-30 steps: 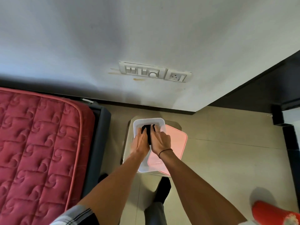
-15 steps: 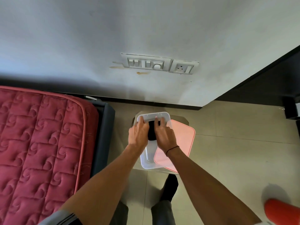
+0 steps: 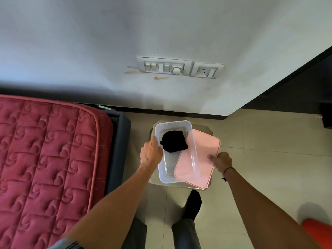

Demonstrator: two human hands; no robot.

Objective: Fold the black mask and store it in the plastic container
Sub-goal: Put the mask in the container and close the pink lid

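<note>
Folded black mask (image 3: 173, 143) lies at 12 o'clock inside the clear plastic container (image 3: 195, 159). Left hand (image 3: 151, 154) grips the container wall; right hand (image 3: 221, 161) apparently pinches the pink lid (image 3: 203, 159) wedged beneath. Pulling the lid could tip the container off the small bench (image 3: 208, 131).

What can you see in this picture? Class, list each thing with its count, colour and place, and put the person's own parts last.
container: 1, clear, on the stool, open
mask: 1, black, folded, inside the container at its far end
lid: 1, pink, off the container, partly under its right side
stool: 1, pale, under the container and lid, by the wall
mattress: 1, red quilted, left
bed frame: 1, grey, along the mattress edge
switch panel: 1, white, on the wall
socket: 1, white, right of the switch panel
red thing: 1, bottom right corner, cut off
left hand: 1, on the container's left rim
right hand: 1, on the lid's right edge, black wristband
legs: 2, grey trousers, one black sock showing
</note>
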